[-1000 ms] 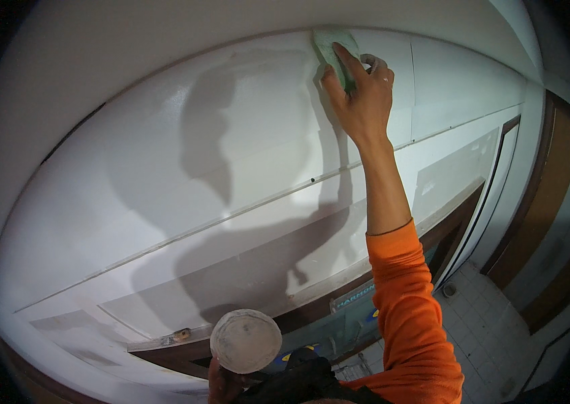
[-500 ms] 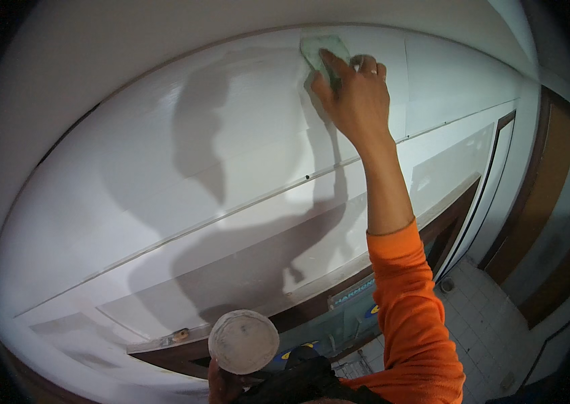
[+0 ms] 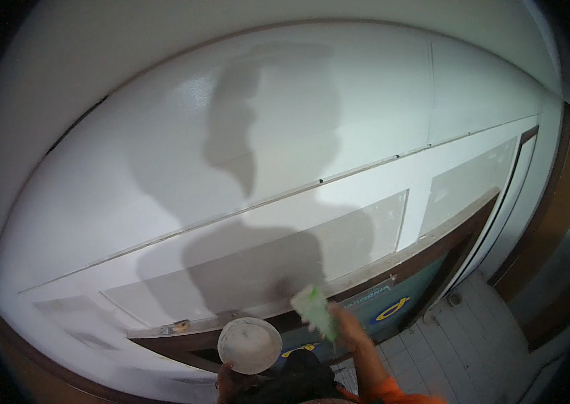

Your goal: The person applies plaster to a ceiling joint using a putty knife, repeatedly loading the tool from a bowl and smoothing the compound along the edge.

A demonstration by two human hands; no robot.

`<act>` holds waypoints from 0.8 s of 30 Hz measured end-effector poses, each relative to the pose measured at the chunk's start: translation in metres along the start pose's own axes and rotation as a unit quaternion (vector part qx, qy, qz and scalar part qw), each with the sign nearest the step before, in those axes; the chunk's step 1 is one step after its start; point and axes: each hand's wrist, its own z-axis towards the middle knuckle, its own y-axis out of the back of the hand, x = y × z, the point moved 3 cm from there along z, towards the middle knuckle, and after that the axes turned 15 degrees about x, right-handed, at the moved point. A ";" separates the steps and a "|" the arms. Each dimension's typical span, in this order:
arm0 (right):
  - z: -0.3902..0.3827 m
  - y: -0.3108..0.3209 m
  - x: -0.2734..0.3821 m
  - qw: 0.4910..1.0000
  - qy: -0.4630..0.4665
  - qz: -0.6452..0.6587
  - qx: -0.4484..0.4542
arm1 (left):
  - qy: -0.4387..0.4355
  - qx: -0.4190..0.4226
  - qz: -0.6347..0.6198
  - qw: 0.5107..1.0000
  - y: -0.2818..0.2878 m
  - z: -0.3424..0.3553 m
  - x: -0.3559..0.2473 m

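My left hand (image 3: 230, 378) is closed on the lower side of a round whitish tub (image 3: 250, 345), held low in front of my body. Its pale, smeared face points up; I cannot tell whether that is a lid or the contents. To the right of the tub, my right hand (image 3: 351, 331) grips a flat green putty spreader (image 3: 313, 311) coated with whitish stuff. The spreader is in the air, apart from the tub. Beyond both hands rises a white panelled wall (image 3: 379, 87), with my shadow cast across it.
A ledge (image 3: 359, 277) runs below the wall panels, with a small brownish object (image 3: 181, 326) at its left. Beneath lies a brown-framed glass pane (image 3: 393, 296) with stickers. At lower right are floor tiles (image 3: 463, 330), a small round container (image 3: 455, 298) and a brown door frame (image 3: 534, 229).
My right hand has come off the top of the wall and down beside the tub, still holding the spreader. The view has shifted slightly; the tub stays in my left hand.
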 end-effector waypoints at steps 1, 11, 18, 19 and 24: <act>-0.006 0.000 -0.010 1.000 -0.015 -0.011 -0.022 | -0.001 -0.038 0.015 0.999 0.012 0.000 0.008; -0.020 -0.052 0.250 0.774 0.375 -0.466 -0.207 | 0.035 -0.019 0.103 0.994 -0.043 -0.007 -0.008; -0.019 -0.147 0.411 0.334 0.518 -0.665 -0.422 | 0.037 -0.011 0.084 0.996 -0.050 -0.002 -0.013; -0.014 -0.149 0.422 0.325 0.521 -0.665 -0.426 | 0.039 -0.023 0.091 0.995 -0.046 -0.002 -0.013; 0.024 -0.155 0.440 0.266 0.542 -0.670 -0.432 | 0.041 -0.032 0.089 0.995 -0.047 -0.007 -0.027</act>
